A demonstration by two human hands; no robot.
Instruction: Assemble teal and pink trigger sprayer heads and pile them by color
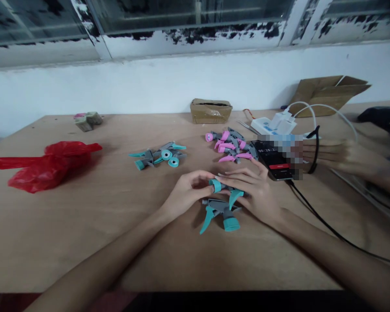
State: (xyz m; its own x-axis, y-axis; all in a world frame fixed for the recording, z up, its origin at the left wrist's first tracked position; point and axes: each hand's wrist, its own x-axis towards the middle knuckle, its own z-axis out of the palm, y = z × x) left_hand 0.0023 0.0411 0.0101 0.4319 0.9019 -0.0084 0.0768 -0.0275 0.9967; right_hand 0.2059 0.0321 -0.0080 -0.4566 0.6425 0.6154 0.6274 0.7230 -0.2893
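Between my hands is a grey and teal spray trigger head point(235, 196), its body partly covered by my fingers. My left hand point(190, 188) grips it by the teal screw collar. The fingers of my right hand point(255, 188) close over the grey body, near the teal lever. Just below lies a second grey and teal trigger head point(218, 211) on the table, collar toward me. A small group of teal trigger heads point(162, 154) sits to the left. Behind my right hand is a pile of pink and grey trigger heads point(229, 145).
A red plastic bag point(52, 167) lies at the left. At the back stand a cardboard box point(211, 113) and an open carton point(325, 95). Right are a phone point(274, 162) with a black cable, a power strip point(263, 125) with chargers, and another person's hand point(331, 154).
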